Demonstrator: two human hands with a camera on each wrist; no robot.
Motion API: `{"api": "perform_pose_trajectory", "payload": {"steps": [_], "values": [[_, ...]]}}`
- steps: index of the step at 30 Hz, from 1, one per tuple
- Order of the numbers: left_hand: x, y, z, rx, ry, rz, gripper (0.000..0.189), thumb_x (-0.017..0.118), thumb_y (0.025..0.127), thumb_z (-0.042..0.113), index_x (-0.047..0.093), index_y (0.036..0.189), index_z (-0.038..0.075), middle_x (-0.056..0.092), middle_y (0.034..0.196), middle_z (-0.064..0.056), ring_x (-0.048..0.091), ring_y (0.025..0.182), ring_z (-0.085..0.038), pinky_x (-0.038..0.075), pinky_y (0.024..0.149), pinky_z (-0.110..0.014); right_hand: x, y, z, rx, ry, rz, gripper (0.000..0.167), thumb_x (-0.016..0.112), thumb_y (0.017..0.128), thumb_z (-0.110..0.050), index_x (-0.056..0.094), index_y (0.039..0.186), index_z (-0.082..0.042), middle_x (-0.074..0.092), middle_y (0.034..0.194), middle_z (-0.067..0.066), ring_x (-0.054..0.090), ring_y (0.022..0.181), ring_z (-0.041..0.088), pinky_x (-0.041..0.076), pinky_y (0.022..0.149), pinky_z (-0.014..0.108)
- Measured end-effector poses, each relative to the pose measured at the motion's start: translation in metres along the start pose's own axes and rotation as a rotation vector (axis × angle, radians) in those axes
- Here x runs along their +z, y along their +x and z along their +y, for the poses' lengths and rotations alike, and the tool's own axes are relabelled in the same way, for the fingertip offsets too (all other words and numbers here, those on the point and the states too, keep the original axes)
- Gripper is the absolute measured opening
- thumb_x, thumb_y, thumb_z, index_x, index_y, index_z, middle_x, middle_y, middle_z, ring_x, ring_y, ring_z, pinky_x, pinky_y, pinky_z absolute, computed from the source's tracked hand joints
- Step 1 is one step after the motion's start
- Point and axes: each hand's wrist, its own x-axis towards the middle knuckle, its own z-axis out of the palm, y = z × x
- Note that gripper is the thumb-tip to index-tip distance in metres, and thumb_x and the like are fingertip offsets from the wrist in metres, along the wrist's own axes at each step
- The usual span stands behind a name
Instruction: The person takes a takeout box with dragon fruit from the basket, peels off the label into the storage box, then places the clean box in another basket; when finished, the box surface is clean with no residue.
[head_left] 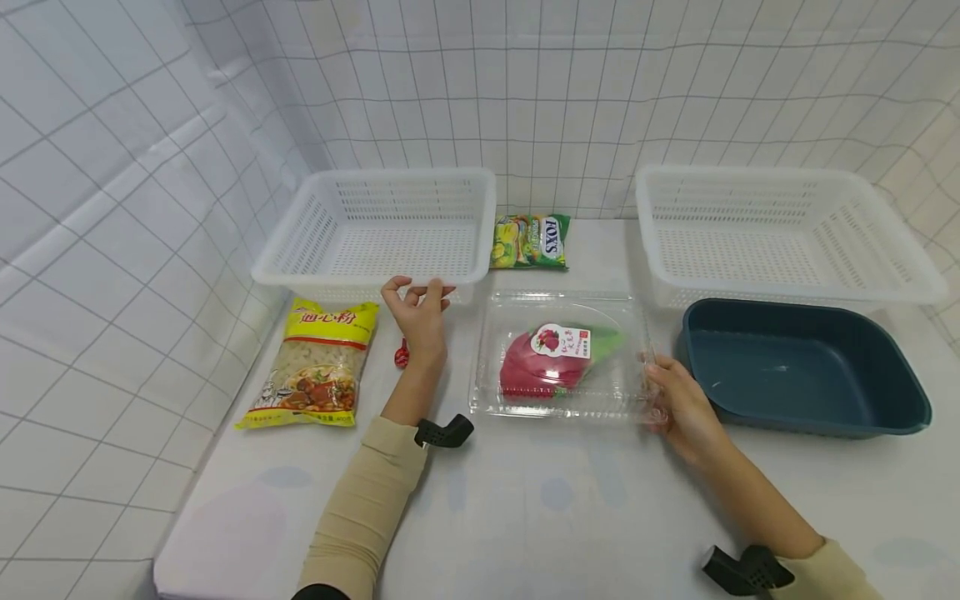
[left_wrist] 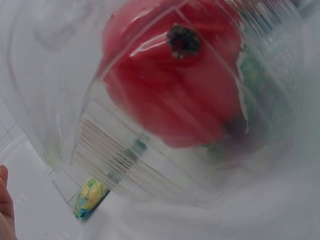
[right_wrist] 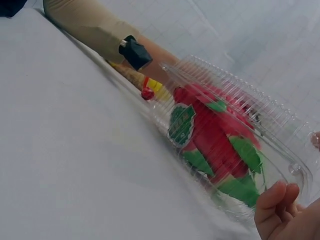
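A clear plastic clamshell box (head_left: 491,400) with a red dragon fruit (head_left: 525,367) inside stands in the middle of the table. My right hand (head_left: 686,408) grips its right edge, and the right wrist view shows the curled fingers (right_wrist: 272,210) at that end. A white label covers part of the fruit. My left hand (head_left: 422,321) is left of the box, by the front rim of the left white basket (head_left: 375,271), with its fingers loosely bent and nothing visible in them. Whether it touches the rim I cannot tell. Beside its wrist lies a red-wrapped lollipop (head_left: 402,357).
A yellow bag of pasta (head_left: 318,367) lies at the left. Between the two white baskets is a green FOX'S candy bag (head_left: 531,242). The right white basket (head_left: 795,287) stands behind a dark blue bin (head_left: 810,417), close to my right hand.
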Motion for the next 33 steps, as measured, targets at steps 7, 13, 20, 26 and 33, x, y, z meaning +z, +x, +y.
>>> {"api": "perform_pose_trajectory", "payload": {"steps": [7,13,20,26,33], "values": [[-0.001,0.002,0.001,0.03,0.089,-0.042,0.033,0.059,0.094,0.001,0.032,0.107,0.013,0.052,0.079,-0.009,0.068,0.071,-0.029,0.055,0.069,-0.032,0.005,-0.003,-0.013,0.006,-0.334,0.052,0.055,0.047,0.102,-0.037,0.032,0.138,0.002,0.043,0.079,0.001,0.041,0.054,0.007,0.042,0.049,0.023],[-0.001,0.001,0.002,0.054,0.183,-0.113,0.01,0.054,0.096,0.001,0.049,0.1,0.009,0.061,0.073,-0.008,0.067,0.063,-0.011,0.054,0.063,-0.022,0.009,-0.01,-0.023,-0.054,-0.628,0.057,0.063,0.045,0.102,-0.04,0.035,0.141,0.008,0.052,0.086,0.012,0.052,0.059,0.015,0.049,0.055,0.03],[-0.002,-0.012,0.003,0.077,0.383,-0.253,0.011,0.051,0.097,0.005,0.061,0.099,0.001,0.066,0.088,-0.018,0.066,0.071,-0.011,0.052,0.064,-0.019,0.013,-0.019,-0.037,-0.082,-0.966,0.064,0.074,0.045,0.1,-0.049,0.033,0.145,0.009,0.056,0.127,0.027,0.065,0.101,0.036,0.054,0.077,0.046],[-0.011,-0.028,-0.001,0.084,0.595,-0.404,0.02,0.052,0.097,0.013,0.062,0.112,0.005,0.064,0.1,-0.014,0.064,0.087,-0.024,0.051,0.069,-0.027,0.017,-0.019,-0.051,-0.162,-1.126,0.085,0.071,0.047,0.099,-0.051,0.043,0.141,0.006,0.055,0.129,0.026,0.057,0.113,0.041,0.048,0.084,0.058],[-0.018,-0.043,0.005,-0.087,0.64,-0.518,0.04,0.045,0.102,0.024,0.049,0.137,0.006,0.059,0.114,-0.016,0.059,0.099,-0.029,0.052,0.081,-0.039,0.024,-0.008,-0.062,-0.304,-1.133,0.143,0.064,0.053,0.097,-0.048,0.052,0.134,0.004,0.056,0.126,0.024,0.052,0.115,0.04,0.044,0.088,0.06]]}}
